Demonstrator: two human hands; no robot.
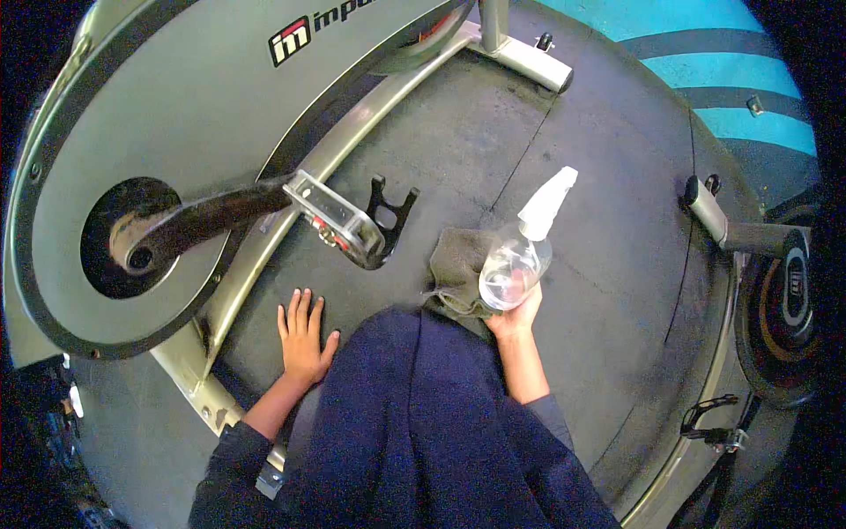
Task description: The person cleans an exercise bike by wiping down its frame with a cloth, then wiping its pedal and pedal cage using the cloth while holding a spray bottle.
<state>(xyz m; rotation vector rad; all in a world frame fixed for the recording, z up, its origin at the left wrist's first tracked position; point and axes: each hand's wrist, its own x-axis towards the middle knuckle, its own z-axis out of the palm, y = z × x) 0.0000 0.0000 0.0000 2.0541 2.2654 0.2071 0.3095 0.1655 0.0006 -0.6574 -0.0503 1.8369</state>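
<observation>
My left hand [304,342] rests palm down on the dark floor with its fingers stretched out, beside the frame of an exercise bike [211,115]. Held in my right hand [520,316] is a clear spray bottle [515,269] with a white trigger head, tilted up and away from me. Liquid shows in its lower part. A dark brown-grey cloth [458,264] is just left of the bottle, partly behind it; whether my right fingers also grip the cloth is hidden. The bike's pedal [339,220] is ahead of and between my hands.
The bike's crank arm [203,216] sticks out towards the pedal. Its front foot [533,66] stands on the rubber floor [608,220] at the top. A second machine [775,291] stands at the right edge. Blue striped flooring [723,75] lies at the upper right.
</observation>
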